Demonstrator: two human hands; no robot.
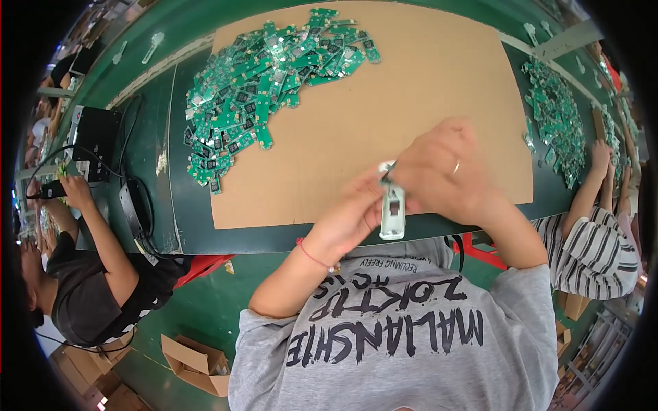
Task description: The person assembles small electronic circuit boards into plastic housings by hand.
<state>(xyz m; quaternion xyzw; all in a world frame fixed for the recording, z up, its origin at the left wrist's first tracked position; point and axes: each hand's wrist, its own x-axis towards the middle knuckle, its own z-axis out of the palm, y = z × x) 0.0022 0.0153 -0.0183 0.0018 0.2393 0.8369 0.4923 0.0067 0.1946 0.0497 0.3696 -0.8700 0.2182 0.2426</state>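
Near the front edge of the table, my left hand (351,220) grips a pale green, elongated plastic housing (393,225) with a rectangular slot in its middle. The housing points lengthwise toward me. Over its far end is my right hand (444,171), blurred by motion, its fingers curled in. A small dark piece shows at those fingertips, too smeared to name. Beyond both hands, a heap of small green circuit boards (240,103) lies across the left part of a brown cardboard sheet (411,82).
A second heap of circuit boards (558,120) lies to the right. At left stand a black box-shaped device (94,140) and a black power adapter (135,205) with cables. Co-workers sit on both sides. An open carton (195,363) is on the floor.
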